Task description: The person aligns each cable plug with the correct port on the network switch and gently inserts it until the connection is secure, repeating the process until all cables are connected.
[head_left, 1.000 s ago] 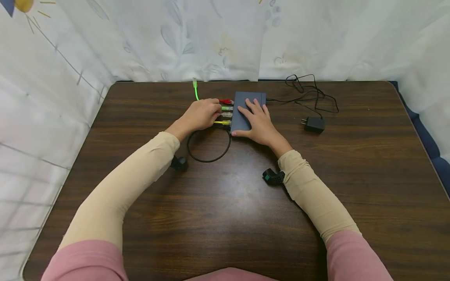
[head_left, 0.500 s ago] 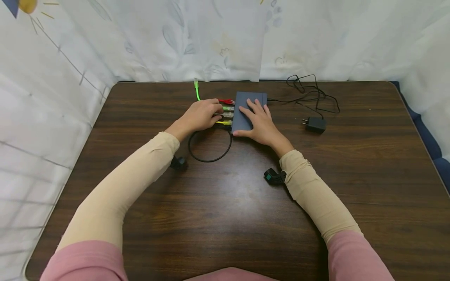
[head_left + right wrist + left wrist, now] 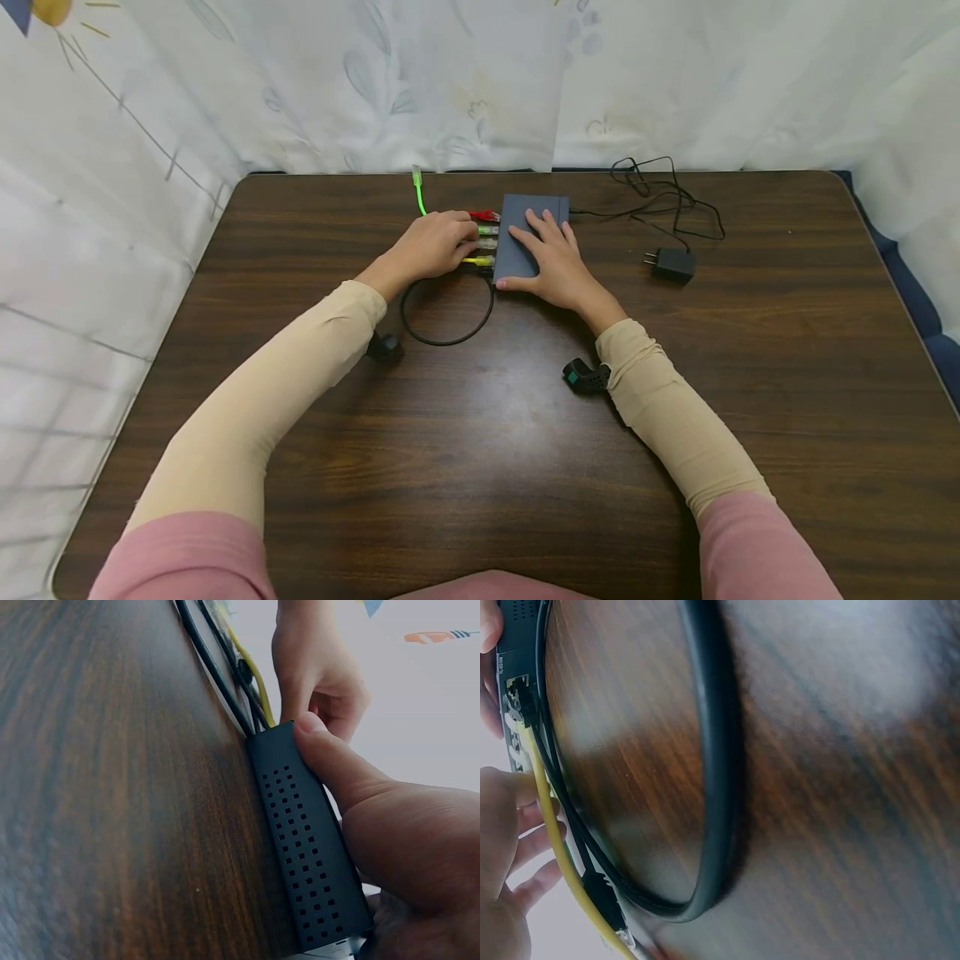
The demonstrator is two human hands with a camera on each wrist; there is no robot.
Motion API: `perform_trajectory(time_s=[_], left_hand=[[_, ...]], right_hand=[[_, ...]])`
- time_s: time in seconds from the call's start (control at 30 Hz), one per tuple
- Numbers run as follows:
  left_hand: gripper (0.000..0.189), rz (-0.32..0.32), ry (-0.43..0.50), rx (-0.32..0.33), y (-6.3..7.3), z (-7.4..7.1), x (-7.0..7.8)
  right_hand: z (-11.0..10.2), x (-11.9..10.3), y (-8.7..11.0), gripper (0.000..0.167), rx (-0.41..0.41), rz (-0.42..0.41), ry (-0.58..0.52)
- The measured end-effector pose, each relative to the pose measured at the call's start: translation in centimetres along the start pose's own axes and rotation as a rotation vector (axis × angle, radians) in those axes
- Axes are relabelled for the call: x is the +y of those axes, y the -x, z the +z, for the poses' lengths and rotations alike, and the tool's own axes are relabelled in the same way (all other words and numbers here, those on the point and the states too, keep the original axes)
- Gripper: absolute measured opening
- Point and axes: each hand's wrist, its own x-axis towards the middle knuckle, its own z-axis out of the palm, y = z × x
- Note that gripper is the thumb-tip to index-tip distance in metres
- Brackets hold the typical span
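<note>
Fingers (image 3: 525,241) of the right hand (image 3: 557,271) fanned well apart and laid over the top of the blue-grey box (image 3: 517,260). Thumb stretched to the near left corner, in the right wrist view pressed to the top edge above rows of small square vents (image 3: 300,847). Box directly beneath these fingers, then, resting flat on the dark wood-grain counter (image 3: 480,467), with far end showing beyond the fingertips.

Fingers of the left hand (image 3: 429,244) curled together at the box's left side, clamped in a pinch on the grey cable (image 3: 484,245), close behind the clear plug; exact contact partly hidden by the hand. Box just beside that pinch, with only the short row of plugs between.

Along that side, from far to near: red cable (image 3: 484,216), green cable (image 3: 487,231), grey cable, yellow cable (image 3: 477,261), black cable (image 3: 718,772). Black cable seated at one end in the box and swung round in a wide loop on the counter; loose black connector (image 3: 604,900) close by the yellow cable. Beyond the left hand, loose green end (image 3: 418,185) near the counter's far edge. Off the box's right side, thin black cord (image 3: 600,215) running into a tangle, then to the power adapter (image 3: 672,265), prongs pointing left. Behind everything, pale patterned curtain (image 3: 450,83).
</note>
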Motion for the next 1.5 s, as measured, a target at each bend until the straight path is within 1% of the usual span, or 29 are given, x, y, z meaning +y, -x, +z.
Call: perform_trajectory(time_s=[0.43, 0.9, 1.07, 1.3, 1.5], left_hand=[[0.016, 0.0, 0.001, 0.005, -0.09, 0.23, -0.26], [0.017, 0.005, -0.024, -0.006, -0.33, 0.01, 0.3], [0.017, -0.001, -0.032, -0.013, -0.32, 0.06, 0.2], [0.016, 0.018, -0.023, -0.001, -0.46, 0.1, 0.09], [0.016, 0.015, -0.023, -0.006, -0.62, 0.03, 0.2]], right_hand=[[-0.02, -0.01, -0.02, 0.09, -0.005, 0.002, 0.012], [-0.05, 0.12, -0.03, 0.09, -0.021, -0.004, 0.027], [0.04, 0.03, -0.16, 0.09, -0.018, -0.014, 0.022], [0.02, -0.07, -0.12, 0.09, -0.025, -0.01, 0.018], [-0.09, -0.07, -0.03, 0.089, -0.025, -0.011, 0.022]])
